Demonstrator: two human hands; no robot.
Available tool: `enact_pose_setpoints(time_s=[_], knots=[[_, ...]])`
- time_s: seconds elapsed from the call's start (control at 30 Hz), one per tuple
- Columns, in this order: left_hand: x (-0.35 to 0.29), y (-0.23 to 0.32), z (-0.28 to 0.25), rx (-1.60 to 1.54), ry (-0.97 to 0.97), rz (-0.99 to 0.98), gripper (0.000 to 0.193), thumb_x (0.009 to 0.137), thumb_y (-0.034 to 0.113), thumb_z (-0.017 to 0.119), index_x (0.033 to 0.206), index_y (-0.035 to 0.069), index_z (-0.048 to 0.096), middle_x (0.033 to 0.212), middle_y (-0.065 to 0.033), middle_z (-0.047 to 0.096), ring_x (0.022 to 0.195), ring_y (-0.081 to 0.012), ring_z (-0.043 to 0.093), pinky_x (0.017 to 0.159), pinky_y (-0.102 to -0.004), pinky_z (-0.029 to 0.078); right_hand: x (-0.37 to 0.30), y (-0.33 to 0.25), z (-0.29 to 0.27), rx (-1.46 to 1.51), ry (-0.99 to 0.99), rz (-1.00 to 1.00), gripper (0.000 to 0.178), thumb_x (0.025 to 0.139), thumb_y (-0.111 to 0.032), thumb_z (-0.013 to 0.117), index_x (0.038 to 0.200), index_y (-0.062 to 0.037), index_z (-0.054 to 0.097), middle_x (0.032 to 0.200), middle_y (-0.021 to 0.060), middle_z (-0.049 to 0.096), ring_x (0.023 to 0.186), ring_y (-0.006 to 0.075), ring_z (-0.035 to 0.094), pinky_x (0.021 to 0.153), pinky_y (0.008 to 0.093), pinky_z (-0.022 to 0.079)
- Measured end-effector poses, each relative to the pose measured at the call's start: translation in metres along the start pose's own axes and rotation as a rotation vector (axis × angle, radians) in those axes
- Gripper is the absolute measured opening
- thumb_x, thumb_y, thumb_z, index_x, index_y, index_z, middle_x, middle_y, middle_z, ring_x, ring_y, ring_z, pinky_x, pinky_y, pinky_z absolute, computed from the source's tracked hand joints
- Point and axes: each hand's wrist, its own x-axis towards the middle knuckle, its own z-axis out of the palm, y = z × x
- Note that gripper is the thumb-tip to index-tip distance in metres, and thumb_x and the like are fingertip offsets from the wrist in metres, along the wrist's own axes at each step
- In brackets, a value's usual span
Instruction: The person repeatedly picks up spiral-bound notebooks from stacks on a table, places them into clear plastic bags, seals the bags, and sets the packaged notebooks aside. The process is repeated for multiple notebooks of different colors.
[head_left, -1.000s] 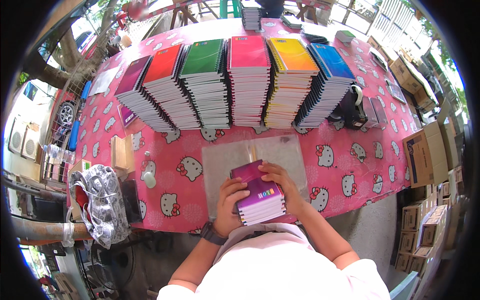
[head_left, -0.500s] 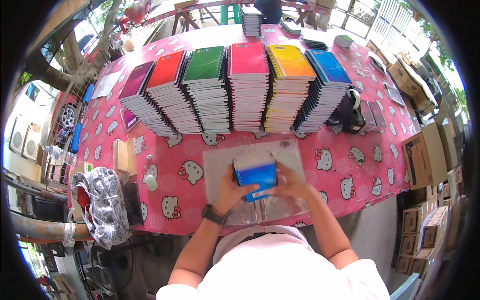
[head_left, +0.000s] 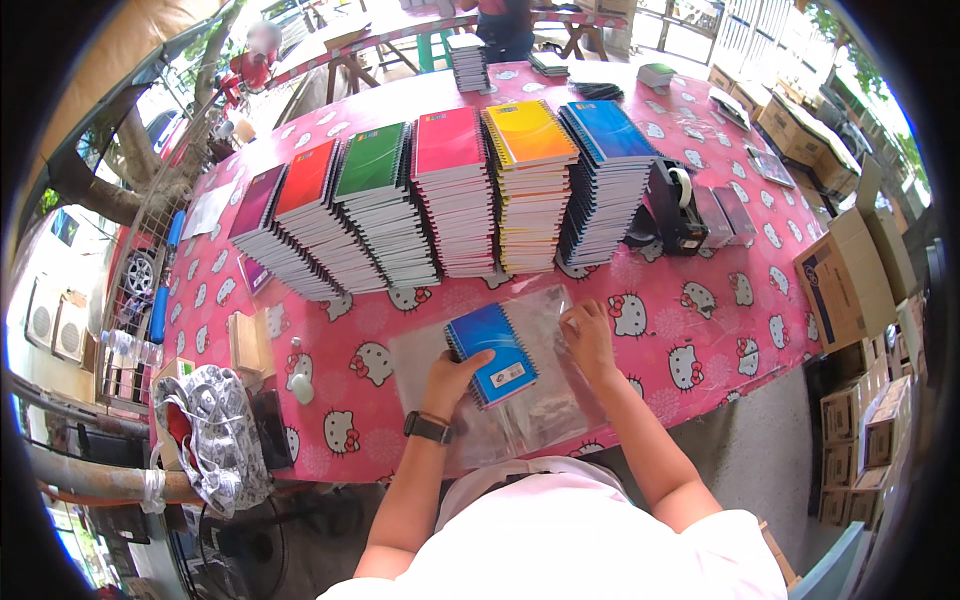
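A blue spiral notebook (head_left: pixel 497 350) lies tilted over clear plastic sheets (head_left: pixel 545 408) at the near middle of the table. My left hand (head_left: pixel 453 380) is closed on its left side, thumb across the cover. At the upper right edge of the plastic, my right hand (head_left: pixel 590 340) has its fingers pinched together on the plastic, apart from the notebook. Tall notebook stacks stand in a row beyond: purple (head_left: pixel 256 203), red (head_left: pixel 306 178), green (head_left: pixel 372 161), pink (head_left: pixel 449 141), yellow (head_left: pixel 530 134) and blue (head_left: pixel 608 131).
A black tape dispenser (head_left: pixel 680 212) stands right of the stacks. An open cardboard box (head_left: pixel 838 290) is at the right edge. A patterned cloth bag (head_left: pixel 212 430) and a wooden block (head_left: pixel 246 342) sit at the left. Beyond the far edge stands a person (head_left: pixel 505 30).
My right hand has left the notebook and moved to the plastic's right edge. My left hand keeps the notebook, now tilted. The view has shifted slightly.
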Motion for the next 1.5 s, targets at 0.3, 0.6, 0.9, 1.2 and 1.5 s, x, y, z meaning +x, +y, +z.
enact_pose_setpoints(time_s=[0.3,0.6,0.9,1.2,1.5], knots=[[0.009,-0.022,-0.005,0.456,0.109,0.097,0.093,0.064,0.058,0.073,0.121,-0.011,0.047,0.107,-0.0245,0.052,0.109,-0.0341,0.049,0.092,-0.0396,0.041,-0.018,0.004,-0.002,0.058,-0.040,0.182,0.014,0.071,-0.006,0.068,0.083,-0.0046,0.061,0.085,0.0098,0.054,0.089,0.0315,0.050,0.074,0.0405,0.041],[-0.001,-0.027,0.010,0.231,0.177,0.319,0.081,0.087,0.055,0.049,0.134,-0.009,0.033,0.128,-0.0290,0.043,0.118,-0.0382,0.042,0.100,-0.0439,0.033,-0.015,-0.018,-0.011,0.122,-0.008,0.088,0.016,0.070,-0.006,0.071,0.083,-0.0061,0.062,0.085,0.0076,0.054,0.085,0.0263,0.051,0.070,0.0375,0.043],[-0.006,-0.019,0.036,0.088,0.325,0.335,0.098,0.081,0.053,0.061,0.138,-0.014,0.018,0.124,-0.0307,0.049,0.114,-0.0352,0.051,0.096,-0.0368,0.041,-0.010,-0.050,-0.017,0.640,-0.542,0.567,0.020,0.070,-0.013,0.076,0.077,0.0007,0.062,0.060,0.0035,0.056,0.058,0.0118,0.052,0.049,0.0269,0.039],[-0.018,-0.007,0.046,0.027,0.333,0.425,0.102,0.056,0.031,0.086,0.132,-0.009,0.031,0.111,-0.0231,0.058,0.096,-0.0274,0.062,0.079,-0.0345,0.052,-0.001,-0.053,-0.004,0.732,-0.749,0.540,0.029,0.069,-0.018,0.080,0.078,-0.0033,0.057,0.066,0.0006,0.057,0.058,0.0085,0.051,0.051,0.0237,0.039],[-0.018,-0.015,0.037,0.186,0.290,0.453,0.079,0.067,0.018,0.078,0.128,-0.007,0.035,0.106,-0.0198,0.061,0.090,-0.0259,0.064,0.076,-0.0329,0.053,-0.016,0.029,-0.031,0.172,-0.091,0.198,0.014,0.073,-0.004,0.065,0.085,-0.0020,0.058,0.078,0.0091,0.062,0.064,0.0187,0.057,0.061,0.0306,0.048]])
